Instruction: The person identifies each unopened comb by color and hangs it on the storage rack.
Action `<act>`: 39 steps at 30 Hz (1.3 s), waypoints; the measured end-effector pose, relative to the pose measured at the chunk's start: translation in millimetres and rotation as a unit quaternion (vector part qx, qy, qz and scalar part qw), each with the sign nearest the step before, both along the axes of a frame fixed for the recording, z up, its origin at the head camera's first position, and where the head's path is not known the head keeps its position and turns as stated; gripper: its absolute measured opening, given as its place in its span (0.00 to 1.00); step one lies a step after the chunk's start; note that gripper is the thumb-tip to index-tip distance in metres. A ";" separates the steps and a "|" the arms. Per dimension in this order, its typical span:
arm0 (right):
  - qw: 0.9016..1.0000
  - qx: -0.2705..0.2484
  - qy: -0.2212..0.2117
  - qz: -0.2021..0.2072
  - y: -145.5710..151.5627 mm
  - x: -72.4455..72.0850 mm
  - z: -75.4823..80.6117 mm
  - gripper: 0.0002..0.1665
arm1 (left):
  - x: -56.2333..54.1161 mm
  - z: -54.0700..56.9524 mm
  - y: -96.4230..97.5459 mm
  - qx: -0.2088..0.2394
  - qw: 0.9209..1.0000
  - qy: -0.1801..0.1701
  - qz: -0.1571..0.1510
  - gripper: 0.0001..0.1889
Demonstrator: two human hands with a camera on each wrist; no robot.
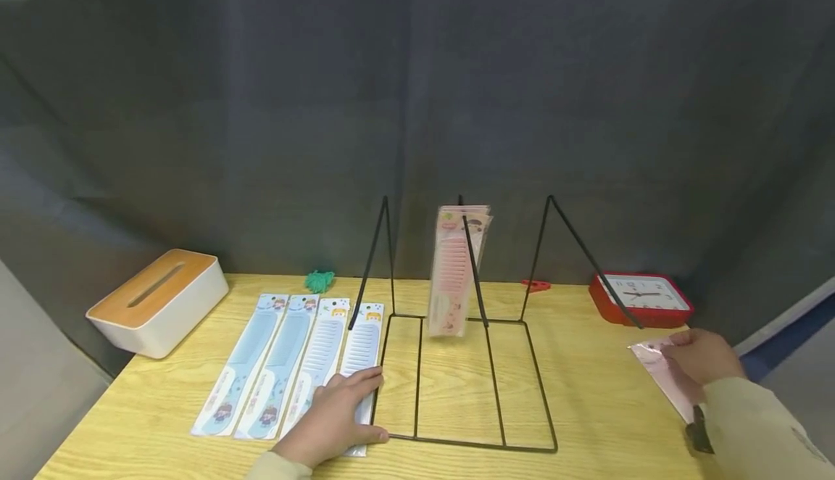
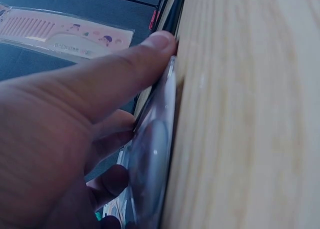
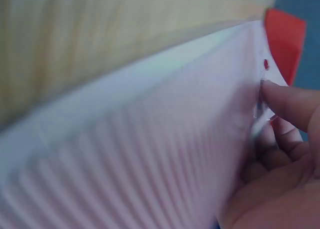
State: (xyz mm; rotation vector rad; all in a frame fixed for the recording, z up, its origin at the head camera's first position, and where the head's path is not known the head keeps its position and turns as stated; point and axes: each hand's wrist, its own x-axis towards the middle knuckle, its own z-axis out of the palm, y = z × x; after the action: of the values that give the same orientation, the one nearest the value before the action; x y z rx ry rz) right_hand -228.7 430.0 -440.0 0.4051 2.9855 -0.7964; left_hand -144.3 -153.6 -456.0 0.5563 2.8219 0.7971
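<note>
My left hand rests at the front left corner of a black wire display rack, thumb and index finger spread along its base bars. Under that hand lies the rightmost packaged comb, partly covered. At the far right my right hand pinches the top end of a pink packaged comb, held at a slant. The comb's teeth show blurred through the wrapper in the right wrist view. More pink packaged combs hang on the rack's middle hook.
Several blue and lilac packaged combs lie side by side left of the rack. A white tissue box stands at the left. Behind are green twine and a red clip. A red clock sits beyond my right hand.
</note>
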 end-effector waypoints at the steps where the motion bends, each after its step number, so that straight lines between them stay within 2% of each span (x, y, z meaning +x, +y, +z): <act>1: 1.000 -0.006 0.018 0.005 -7.3 0.5 2.9 0.24 | 0.0 -0.4 -0.2 -0.001 1.000 0.000 0.001 0.47; 4: 0.996 -0.016 0.070 0.051 -39.2 2.2 19.8 0.22 | -0.2 -1.6 -0.8 0.000 1.000 0.003 0.000 0.47; 7: 0.985 -0.036 0.125 0.114 -84.2 11.0 44.9 0.23 | 0.2 -2.5 -1.4 0.004 1.000 0.002 0.001 0.47; 10: 0.973 -0.094 0.140 0.160 -136.8 29.6 74.0 0.21 | 0.3 -3.2 -1.3 0.005 1.000 0.001 0.000 0.48; 13: 0.956 -0.158 0.158 0.190 -187.7 57.2 98.8 0.14 | 0.5 -3.9 -1.3 0.005 1.000 0.000 0.000 0.48; 15: 0.937 -0.190 0.187 0.224 -216.0 78.2 112.3 0.10 | 0.3 -4.1 -1.1 0.005 1.000 0.002 -0.001 0.48; 18: 0.896 -0.260 0.234 0.273 -247.7 108.0 126.5 0.06 | 0.0 -3.7 -0.9 0.007 1.000 0.004 -0.002 0.48; 20: 0.870 -0.304 0.252 0.294 -261.3 123.3 133.5 0.06 | 0.0 -3.3 -0.9 0.007 1.000 0.005 -0.003 0.47; 22: 0.853 -0.341 0.259 0.299 -269.9 134.2 139.5 0.07 | 0.1 -2.6 -1.0 0.006 1.000 0.003 -0.002 0.48; 24: 0.840 -0.371 0.265 0.293 -275.4 140.4 144.0 0.07 | 0.3 -1.7 -1.0 0.005 1.000 0.000 -0.001 0.47; 26: 0.833 -0.387 0.275 0.284 -279.4 141.9 148.2 0.07 | 0.2 -1.2 -1.2 0.005 1.000 -0.004 0.001 0.48; 28: 0.819 -0.404 0.291 0.285 -282.2 139.6 150.1 0.07 | 0.1 -0.9 -1.3 0.006 1.000 -0.006 0.002 0.48; 31: 0.804 -0.418 0.311 0.286 -285.4 133.3 150.5 0.06 | 0.1 -1.2 -1.2 0.005 1.000 -0.006 0.003 0.48; 33: 0.801 -0.426 0.313 0.283 -286.5 128.4 149.6 0.06 | 0.2 -1.0 -1.0 0.005 1.000 -0.004 0.003 0.47; 34: 0.805 -0.425 0.310 0.274 -287.3 125.6 149.5 0.05 | 0.2 -1.0 -0.9 0.004 1.000 -0.003 0.003 0.47; 39: 0.848 -0.406 0.272 0.203 -293.3 100.8 151.0 0.07 | 0.9 -0.6 -0.1 0.003 1.000 0.001 0.001 0.47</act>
State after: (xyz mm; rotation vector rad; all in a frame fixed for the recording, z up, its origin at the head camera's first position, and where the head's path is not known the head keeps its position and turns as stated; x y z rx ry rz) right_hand -127.9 136.7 -289.0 -0.5528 2.5636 -2.2163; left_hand -143.4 -153.7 -456.6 0.5569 2.8235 0.8068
